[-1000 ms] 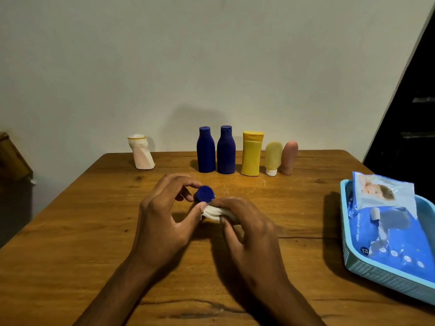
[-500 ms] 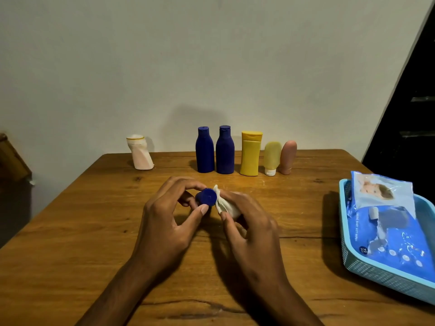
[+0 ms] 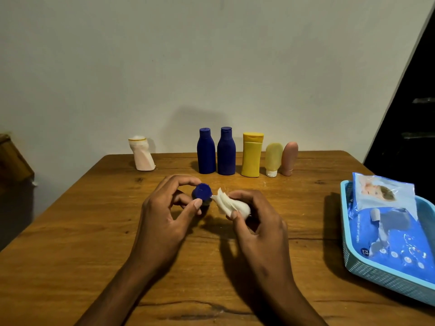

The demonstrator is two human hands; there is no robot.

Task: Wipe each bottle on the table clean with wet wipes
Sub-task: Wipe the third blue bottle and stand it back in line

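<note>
Fingers of the left hand [image 3: 162, 215] pinch a small dark blue plastic bottle [image 3: 202, 194] above the middle of the brown wooden table [image 3: 70, 243], its cap end turned toward the camera. The right hand [image 3: 256, 222] grips a crumpled white wet wipe [image 3: 229, 204], whose tip lies just beside the bottle. Six other bottles stand in a row at the far edge. A blue pack of wipes [image 3: 393, 231] lies in a light blue plastic basket [image 3: 376, 277] on the right.
</note>
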